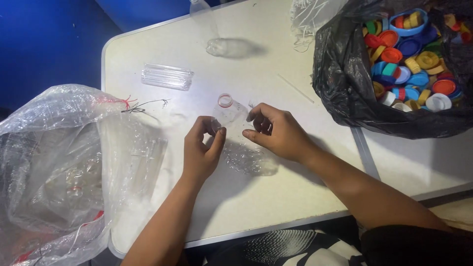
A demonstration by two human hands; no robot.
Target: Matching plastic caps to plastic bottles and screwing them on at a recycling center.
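Observation:
A clear plastic bottle [241, 148] lies on the white table [276, 197], its neck with a red ring [225, 100] pointing away from me. My left hand [202, 150] pinches the bottle's left side between thumb and fingers. My right hand [276, 130] grips its right shoulder with curled fingers. The bottle has no cap on it.
A black bag [345, 83] full of coloured bottle caps sits at the right. A large clear plastic bag [64, 162] holding bottles hangs at the left edge. Two more clear bottles [167, 76] [221, 44] lie further back, with a thin stick [295, 88] between them and the black bag.

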